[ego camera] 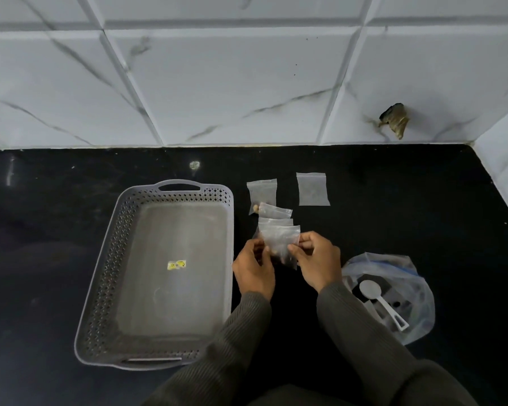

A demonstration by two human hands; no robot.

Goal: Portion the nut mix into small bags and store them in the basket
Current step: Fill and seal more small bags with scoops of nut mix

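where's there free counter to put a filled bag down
Bare counter lies left of the basket and behind it up to the wall. The basket floor holds only a sticker. Crowded: between basket and large bag, where small bags, left hand and right hand sit.

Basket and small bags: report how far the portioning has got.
Done: a few small bags lie beside the basket, at least one showing nuts. In hand: the left hand and right hand pinch a further bag. Left: the basket holds no bags yet; one flat bag farther back looks unfilled; the scoop lies at the large bag.
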